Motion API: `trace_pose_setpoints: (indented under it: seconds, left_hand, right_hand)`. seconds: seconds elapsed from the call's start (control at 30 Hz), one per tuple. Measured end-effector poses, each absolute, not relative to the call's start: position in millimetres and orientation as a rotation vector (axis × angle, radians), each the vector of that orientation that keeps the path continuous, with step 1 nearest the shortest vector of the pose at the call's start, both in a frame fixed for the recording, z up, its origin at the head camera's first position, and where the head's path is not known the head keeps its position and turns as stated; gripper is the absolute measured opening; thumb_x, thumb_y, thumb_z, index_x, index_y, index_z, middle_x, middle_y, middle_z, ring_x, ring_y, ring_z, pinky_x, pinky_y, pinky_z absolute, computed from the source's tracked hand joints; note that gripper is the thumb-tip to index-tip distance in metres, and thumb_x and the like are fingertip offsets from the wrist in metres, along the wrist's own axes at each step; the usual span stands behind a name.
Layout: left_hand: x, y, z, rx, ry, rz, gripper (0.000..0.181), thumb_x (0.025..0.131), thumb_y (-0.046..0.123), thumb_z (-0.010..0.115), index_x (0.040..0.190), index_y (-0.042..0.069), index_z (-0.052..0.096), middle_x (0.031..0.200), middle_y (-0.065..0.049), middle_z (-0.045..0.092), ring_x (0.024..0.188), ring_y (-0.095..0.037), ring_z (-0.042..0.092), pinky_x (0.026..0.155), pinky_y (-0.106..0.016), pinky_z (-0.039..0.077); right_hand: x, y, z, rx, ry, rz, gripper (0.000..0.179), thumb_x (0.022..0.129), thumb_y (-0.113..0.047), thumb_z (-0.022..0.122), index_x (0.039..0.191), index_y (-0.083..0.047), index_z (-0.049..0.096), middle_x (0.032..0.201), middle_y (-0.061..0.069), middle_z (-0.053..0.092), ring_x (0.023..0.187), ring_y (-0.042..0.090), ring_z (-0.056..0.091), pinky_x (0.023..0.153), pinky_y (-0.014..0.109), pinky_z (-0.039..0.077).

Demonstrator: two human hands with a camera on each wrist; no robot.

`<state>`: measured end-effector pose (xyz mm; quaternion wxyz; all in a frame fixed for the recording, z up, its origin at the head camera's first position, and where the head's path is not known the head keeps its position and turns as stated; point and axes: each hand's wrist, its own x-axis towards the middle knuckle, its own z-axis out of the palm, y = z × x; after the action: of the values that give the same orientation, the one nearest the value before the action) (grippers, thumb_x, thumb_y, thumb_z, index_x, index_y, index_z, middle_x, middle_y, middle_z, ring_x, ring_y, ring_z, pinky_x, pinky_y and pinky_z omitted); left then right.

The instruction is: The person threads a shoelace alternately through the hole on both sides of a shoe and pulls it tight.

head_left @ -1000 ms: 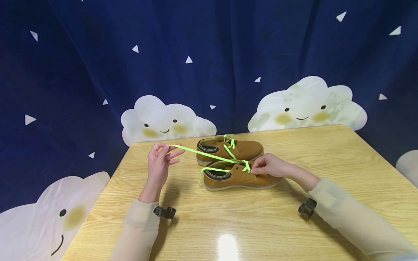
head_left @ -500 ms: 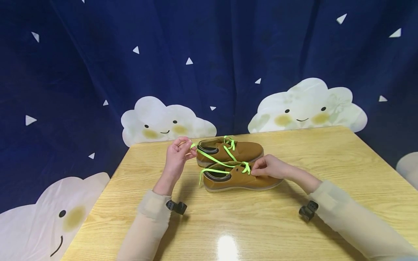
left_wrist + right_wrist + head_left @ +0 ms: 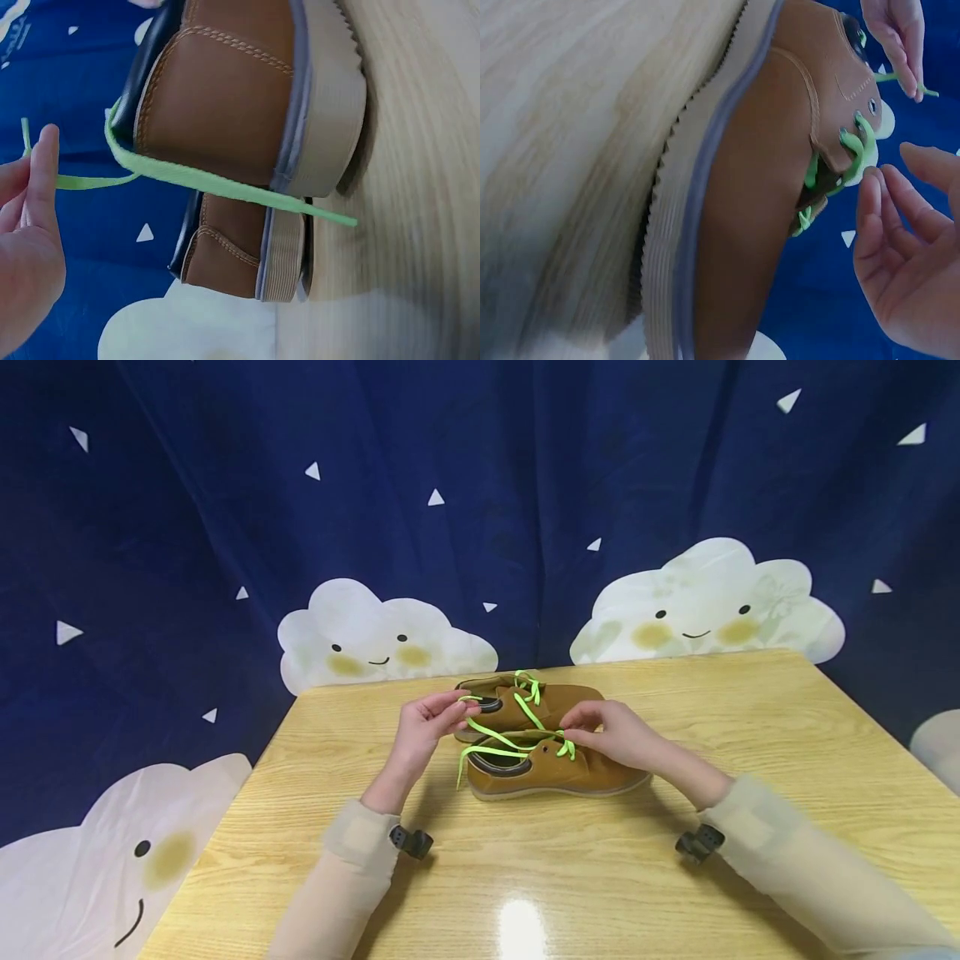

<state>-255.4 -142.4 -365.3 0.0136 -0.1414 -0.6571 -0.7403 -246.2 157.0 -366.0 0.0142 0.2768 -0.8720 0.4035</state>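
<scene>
Two brown shoes with neon green laces stand side by side on the wooden table, the near shoe [image 3: 558, 777] partly in front of the far shoe [image 3: 573, 696]. My left hand [image 3: 427, 727] pinches one loose shoelace [image 3: 94, 182] of the near shoe between thumb and fingers, a short tip sticking out past them. The other lace end [image 3: 217, 181] trails over the heel. Over the near shoe's laced eyelets [image 3: 859, 142] is my right hand [image 3: 618, 737]. Its fingertips are right beside the lace, with the thumb spread apart from them in the right wrist view.
The wooden table [image 3: 480, 868] stretches around the shoes and toward me. Behind its far edge hangs a dark blue curtain [image 3: 480, 527] with white clouds and triangles. A small black camera sits on each wrist.
My left hand has moved right toward the shoes, and the lace it pinches has gone from taut to slack. My right hand has lifted slightly from the shoe's side to above the laces.
</scene>
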Motion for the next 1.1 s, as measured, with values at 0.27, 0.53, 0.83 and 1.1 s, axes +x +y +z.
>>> trace_pose_setpoints:
  seconds: [0.27,0.53,0.83,1.1]
  left_hand:
    - [-253,-133,-371,-0.625,-2.149,-2.129,0.028,0.093,-0.006,0.059,0.118,-0.019,0.059,0.100,-0.031,0.066,0.079,-0.013,0.071,0.076,-0.054,0.051]
    - [-255,-128,-373,-0.699,-2.265,-1.995,0.031,0.095,-0.003,0.058,0.124,-0.015,0.057,0.103,-0.027,0.067,0.090,-0.026,0.070,0.073,-0.047,0.054]
    - [-255,-125,-371,-0.686,-2.363,-1.938,0.022,0.092,-0.003,0.063,0.111,-0.014,0.065,0.099,-0.025,0.069,0.094,-0.033,0.068,0.080,-0.048,0.053]
    - [-255,-118,-368,-0.630,-2.438,-1.899,0.018,0.089,0.004,0.070,0.103,-0.008,0.070,0.092,-0.016,0.072,0.083,-0.022,0.071,0.078,-0.042,0.055]
  right_hand:
    - [-246,149,-371,0.901,-2.751,1.177,0.010,0.087,-0.011,0.073,0.096,-0.007,0.073,0.088,-0.003,0.070,0.074,0.012,0.058,0.068,0.031,0.047]
    - [-246,148,-375,0.927,-2.753,1.169,0.006,0.087,-0.012,0.074,0.092,-0.010,0.076,0.086,-0.005,0.067,0.070,0.010,0.055,0.067,0.031,0.046]
    - [-247,147,-374,0.935,-2.759,1.208,0.004,0.087,-0.012,0.073,0.089,-0.008,0.074,0.083,-0.006,0.067,0.067,0.011,0.054,0.064,0.030,0.045]
    - [-248,147,-376,0.933,-2.769,1.210,0.005,0.088,-0.013,0.073,0.090,-0.008,0.074,0.085,-0.005,0.068,0.070,0.011,0.056,0.067,0.031,0.047]
